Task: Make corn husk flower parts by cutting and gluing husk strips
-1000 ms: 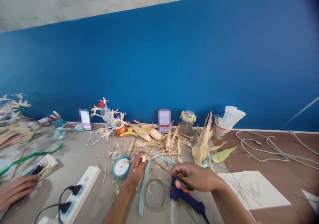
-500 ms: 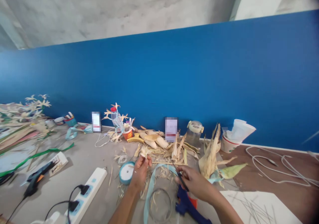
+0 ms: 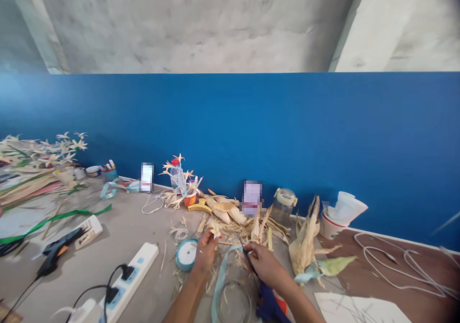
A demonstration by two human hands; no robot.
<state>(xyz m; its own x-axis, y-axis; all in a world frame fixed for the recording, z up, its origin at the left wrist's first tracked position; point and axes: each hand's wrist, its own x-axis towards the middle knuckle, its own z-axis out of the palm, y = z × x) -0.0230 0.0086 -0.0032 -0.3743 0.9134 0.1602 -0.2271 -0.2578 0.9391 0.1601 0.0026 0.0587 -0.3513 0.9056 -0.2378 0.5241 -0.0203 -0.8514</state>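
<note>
My left hand (image 3: 204,253) is closed in a pinch on a small pale corn-husk flower (image 3: 214,227), its petals pointing up. Across from it, my right hand (image 3: 266,264) grips a slim black tool (image 3: 249,260) with a narrow tip aimed up and left; its exact kind is hard to make out. The tool's tip is apart from the flower. A spool of blue ribbon (image 3: 186,255) lies just left of my left hand. Between my forearms are a loose light blue ribbon (image 3: 220,280) and a wire coil (image 3: 235,283). Husk scraps lie around and beneath my hands.
Corn husks (image 3: 230,213) are heaped behind my hands, and a standing husk bundle (image 3: 304,244) is to the right. A white power strip (image 3: 138,272) and a black glue gun (image 3: 57,256) lie left. A dark blue tool (image 3: 269,304) sits by my right forearm.
The view has tilted and shifted, so the table sits differently in the picture. My right hand and its tool have come a little nearer my left hand, which still holds the flower.
</note>
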